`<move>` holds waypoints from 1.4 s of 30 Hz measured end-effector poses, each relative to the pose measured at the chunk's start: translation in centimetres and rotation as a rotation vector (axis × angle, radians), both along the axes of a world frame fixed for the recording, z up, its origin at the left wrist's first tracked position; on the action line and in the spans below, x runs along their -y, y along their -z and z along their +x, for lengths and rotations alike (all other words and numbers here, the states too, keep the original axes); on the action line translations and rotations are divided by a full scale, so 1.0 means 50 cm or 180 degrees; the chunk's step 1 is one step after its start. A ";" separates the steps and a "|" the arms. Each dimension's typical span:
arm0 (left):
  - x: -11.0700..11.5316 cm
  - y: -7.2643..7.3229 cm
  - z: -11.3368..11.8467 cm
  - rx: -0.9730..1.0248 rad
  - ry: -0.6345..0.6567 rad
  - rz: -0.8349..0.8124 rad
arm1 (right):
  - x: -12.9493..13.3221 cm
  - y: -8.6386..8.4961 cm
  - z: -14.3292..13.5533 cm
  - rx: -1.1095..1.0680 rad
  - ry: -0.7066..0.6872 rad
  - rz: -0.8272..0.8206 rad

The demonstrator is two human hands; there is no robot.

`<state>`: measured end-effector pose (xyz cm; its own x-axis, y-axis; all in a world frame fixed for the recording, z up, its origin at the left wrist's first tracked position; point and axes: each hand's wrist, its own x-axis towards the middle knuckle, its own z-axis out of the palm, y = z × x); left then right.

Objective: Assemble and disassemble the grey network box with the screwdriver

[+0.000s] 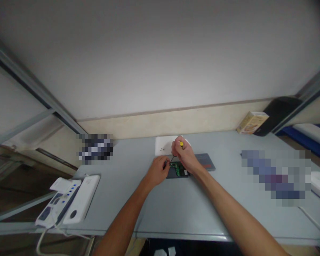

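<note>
My right hand [185, 153] is closed around a screwdriver with a yellow handle [181, 144]. Its thin shaft slants down to the left, towards a green circuit board [178, 168] in a dark grey casing [173, 173]. At the left end of the casing, my left hand [159, 170] has its fingers bent together around something small and dark, too small to name. Behind the hands lies a white sheet [162, 142] with several tiny dark pieces [162, 149] on it. A flat grey panel [206, 161] lies to the right, partly behind my right wrist.
At the left are a white power strip [57, 202] with cables and a long white box [82, 199]. A yellow box [252, 122] leans by a black object [278, 113] at the back right. Blurred items lie left and right on the grey table [114, 185].
</note>
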<state>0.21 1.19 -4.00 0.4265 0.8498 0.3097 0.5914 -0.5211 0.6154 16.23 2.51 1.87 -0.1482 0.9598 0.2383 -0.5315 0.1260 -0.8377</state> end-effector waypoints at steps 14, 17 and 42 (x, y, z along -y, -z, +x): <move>-0.001 0.002 -0.001 -0.0055 0.0031 0.0007 | -0.005 -0.001 0.018 -0.0288 -0.0061 -0.0132; -0.001 0.002 -0.002 -0.0040 0.0020 -0.0016 | -0.009 -0.003 0.019 -0.0342 -0.0076 -0.0246; 0.000 -0.004 0.002 0.0014 -0.0033 -0.0056 | 0.001 0.001 0.009 -0.0075 -0.0115 -0.0028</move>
<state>0.29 1.17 -3.82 0.4163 0.8596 0.2964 0.5940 -0.5039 0.6271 16.68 2.44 1.81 -0.1772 0.9561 0.2336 -0.5550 0.0990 -0.8259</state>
